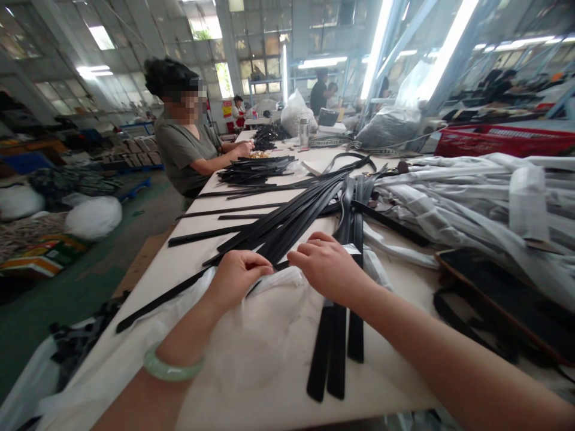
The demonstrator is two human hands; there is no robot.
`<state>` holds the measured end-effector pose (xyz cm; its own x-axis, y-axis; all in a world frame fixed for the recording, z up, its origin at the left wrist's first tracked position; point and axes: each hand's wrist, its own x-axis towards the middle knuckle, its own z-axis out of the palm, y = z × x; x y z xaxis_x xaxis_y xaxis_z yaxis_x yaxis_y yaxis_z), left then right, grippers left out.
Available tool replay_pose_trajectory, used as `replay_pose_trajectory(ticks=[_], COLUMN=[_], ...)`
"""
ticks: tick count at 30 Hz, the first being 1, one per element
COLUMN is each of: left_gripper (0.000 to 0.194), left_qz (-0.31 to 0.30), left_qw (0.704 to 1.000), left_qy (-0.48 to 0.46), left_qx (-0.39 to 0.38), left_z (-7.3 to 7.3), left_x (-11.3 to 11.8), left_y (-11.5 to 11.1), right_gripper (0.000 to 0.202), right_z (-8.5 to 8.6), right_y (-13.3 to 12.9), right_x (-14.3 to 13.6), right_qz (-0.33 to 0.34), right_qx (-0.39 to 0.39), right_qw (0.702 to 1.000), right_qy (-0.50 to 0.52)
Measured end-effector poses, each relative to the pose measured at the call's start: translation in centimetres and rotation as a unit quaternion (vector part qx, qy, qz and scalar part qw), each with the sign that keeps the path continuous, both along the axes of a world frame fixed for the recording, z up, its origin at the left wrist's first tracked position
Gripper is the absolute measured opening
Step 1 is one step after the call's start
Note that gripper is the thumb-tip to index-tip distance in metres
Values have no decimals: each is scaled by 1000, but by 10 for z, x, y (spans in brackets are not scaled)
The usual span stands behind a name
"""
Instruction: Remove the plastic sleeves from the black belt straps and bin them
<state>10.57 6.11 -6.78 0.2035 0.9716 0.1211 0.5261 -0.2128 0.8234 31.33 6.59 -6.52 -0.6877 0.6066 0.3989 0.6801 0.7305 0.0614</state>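
Observation:
Above the near part of the table, my left hand is closed, thumb and fingertips pinched on a thin black strap. A short dark piece of it shows between my hands. My right hand is curled with its knuckles up and closed around the same strap; its fingertips are partly hidden. Just below my fingers lies a crumpled, whitish see-through wrapping. Beyond my hands a thick bundle of black straps fans across the table. Several strap ends come out under my right wrist.
The pale table carries a heap of white-wrapped straps on the right, with a dark flat item before it. A red basket stands behind. Another person works at the left edge beside a black strap pile.

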Motion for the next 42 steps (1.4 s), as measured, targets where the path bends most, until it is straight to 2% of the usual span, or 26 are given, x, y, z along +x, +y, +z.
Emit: replay_pose_trajectory(ticks=[4,8,12,15,17,21,26,31,36,38,42], left_gripper=[11,11,22,41,50,46,41,45,37,38,47], left_qz=[-36,-8,-40,-88,-92,-68,-79,-115,-116,-129,-153], left_qw=[996,999,993,957,945,964,979,970,982,980,968], left_qy=[60,43,-76,-172,-188,-154,-129,-144,-4,-17,-126], left_qx=[50,21,-85,-215,-250,-205,-136,-159,-147,-149,-157], left_z=[-1,-5,-7,-5,-4,-8,-15,-11,-7,-8,-9], left_x=[14,17,10,6,5,10,17,13,8,10,20], left_y=[-5,-4,-1,-2,-2,-3,-4,-2,0,-1,-4], right_gripper=[14,16,14,11,12,14,11,12,19,19,19], right_z=[-4,-10,-14,-15,-13,-7,-3,-6,-8,-8,-8], right_y=[-1,4,9,11,11,7,-1,-1,3,2,-8], right_x=[-9,-8,-3,0,1,1,-4,-4,1,-1,-12], right_qz=[30,34,26,22,17,14,12,20,32,36,82], right_qx=[-33,-79,-98,-101,-103,-102,-87,-104,-115,-116,-128], right_qw=[999,996,994,994,994,995,996,994,993,992,985], right_qy=[-3,36,45,42,38,15,-5,19,18,21,75])
